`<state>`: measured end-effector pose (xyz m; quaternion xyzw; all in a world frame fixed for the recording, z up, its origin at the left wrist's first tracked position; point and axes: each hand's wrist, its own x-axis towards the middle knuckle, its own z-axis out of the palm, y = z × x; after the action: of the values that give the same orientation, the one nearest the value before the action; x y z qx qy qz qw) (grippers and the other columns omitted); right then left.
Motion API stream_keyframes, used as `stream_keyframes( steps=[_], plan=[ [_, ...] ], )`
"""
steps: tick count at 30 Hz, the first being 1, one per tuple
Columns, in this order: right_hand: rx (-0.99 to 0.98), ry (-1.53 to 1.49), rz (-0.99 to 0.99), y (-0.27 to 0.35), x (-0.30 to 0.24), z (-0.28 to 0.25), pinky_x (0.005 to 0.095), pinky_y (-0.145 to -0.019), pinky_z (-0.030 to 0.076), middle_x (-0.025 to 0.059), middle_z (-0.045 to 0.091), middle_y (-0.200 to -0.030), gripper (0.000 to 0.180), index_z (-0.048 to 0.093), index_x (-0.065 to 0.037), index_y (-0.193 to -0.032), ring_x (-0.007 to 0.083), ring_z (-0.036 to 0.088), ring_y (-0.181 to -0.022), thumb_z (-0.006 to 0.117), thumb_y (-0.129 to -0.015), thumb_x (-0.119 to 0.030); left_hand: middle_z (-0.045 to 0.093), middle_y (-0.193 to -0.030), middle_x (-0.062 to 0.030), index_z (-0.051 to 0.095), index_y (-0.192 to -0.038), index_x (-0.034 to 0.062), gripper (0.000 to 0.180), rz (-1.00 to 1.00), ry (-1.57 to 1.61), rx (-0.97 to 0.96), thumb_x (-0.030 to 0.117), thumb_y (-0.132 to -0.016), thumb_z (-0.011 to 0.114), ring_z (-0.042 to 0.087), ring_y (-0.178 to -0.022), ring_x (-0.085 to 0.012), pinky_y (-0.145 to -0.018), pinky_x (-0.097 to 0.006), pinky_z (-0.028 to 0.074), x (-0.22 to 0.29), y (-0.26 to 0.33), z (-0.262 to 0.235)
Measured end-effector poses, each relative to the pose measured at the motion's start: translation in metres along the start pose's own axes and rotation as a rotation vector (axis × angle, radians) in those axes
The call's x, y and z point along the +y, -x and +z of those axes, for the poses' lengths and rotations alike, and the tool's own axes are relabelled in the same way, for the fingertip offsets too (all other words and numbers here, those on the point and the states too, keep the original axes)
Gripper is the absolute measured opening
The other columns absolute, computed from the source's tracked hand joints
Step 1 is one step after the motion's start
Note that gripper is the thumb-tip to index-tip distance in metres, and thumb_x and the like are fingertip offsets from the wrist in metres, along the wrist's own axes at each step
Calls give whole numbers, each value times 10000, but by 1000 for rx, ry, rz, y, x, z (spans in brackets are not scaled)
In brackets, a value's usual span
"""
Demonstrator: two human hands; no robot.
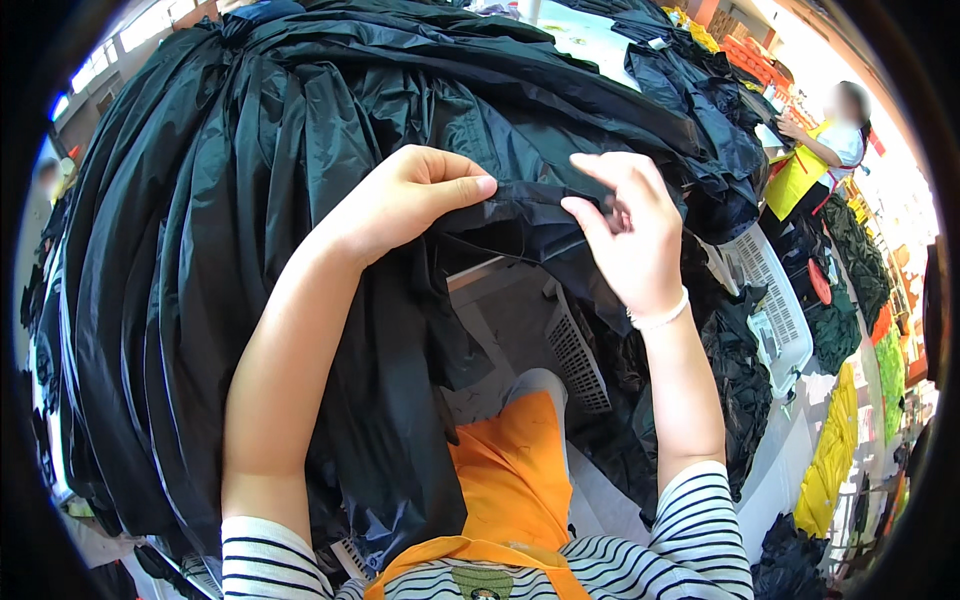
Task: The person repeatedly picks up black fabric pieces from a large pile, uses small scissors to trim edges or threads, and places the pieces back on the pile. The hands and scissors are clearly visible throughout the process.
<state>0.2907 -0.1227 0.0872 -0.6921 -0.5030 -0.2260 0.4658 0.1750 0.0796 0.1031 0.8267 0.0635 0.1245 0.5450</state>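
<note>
A dark, thin, shiny garment (545, 222) is stretched up in front of me, with a folded band along its upper edge. My left hand (425, 185) pinches the left end of that band between thumb and curled fingers. At the band's right end is my right hand (630, 210), thumb and forefinger spread apart, the thumb tip at the cloth. Its other fingers are partly curled and somewhat blurred. A large heap of black garments (190, 230) hangs in long folds to the left and behind my hands.
White plastic baskets (765, 300) stand at the right, and a basket's slotted side (578, 355) shows below my hands. Dark clothes (735, 390) lie beyond my right forearm. Yellow cloth (830, 450) lies farther right. Another person (835, 145) stands at the far right holding something yellow.
</note>
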Motion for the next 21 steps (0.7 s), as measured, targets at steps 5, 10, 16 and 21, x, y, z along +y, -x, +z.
stream_keyframes(
  steps=[5, 10, 16, 21],
  plan=[
    [-86, 278, -379, -2, -2, 15, 258, -573, 492, 8, 602, -912, 327, 732, -115, -972, 140, 603, -627, 759, -667, 0, 705, -905, -33, 722, -1003, -6, 249, -54, 101, -35, 222, -922, 662, 621, -858, -78, -851, -218, 465, -8, -3, -5],
    [-105, 204, -453, -4, 0, 25, 271, -577, 497, 15, 608, -876, 250, 697, -90, -911, 168, 612, -632, 716, -691, 25, 705, -957, -39, 710, -1053, 11, 228, 48, 204, -77, 193, -929, 651, 626, -885, -83, -876, -225, 467, -9, -4, -2],
    [-132, -151, -110, -14, -10, 38, 257, -630, 526, 68, 616, -874, 177, 622, -34, -887, 182, 641, -673, 664, -766, 89, 688, -934, -37, 694, -1033, 32, 149, 216, 146, -92, 107, -906, 670, 642, -883, -96, -878, -251, 502, -22, -10, 0],
    [-123, -215, -31, -20, -7, 45, 255, -631, 509, 68, 600, -874, 167, 596, -28, -939, 154, 611, -695, 720, -829, -18, 691, -891, -46, 712, -950, 18, 109, 213, 51, -9, 106, -891, 687, 643, -836, -98, -835, -242, 512, -20, -4, 0]
  ],
)
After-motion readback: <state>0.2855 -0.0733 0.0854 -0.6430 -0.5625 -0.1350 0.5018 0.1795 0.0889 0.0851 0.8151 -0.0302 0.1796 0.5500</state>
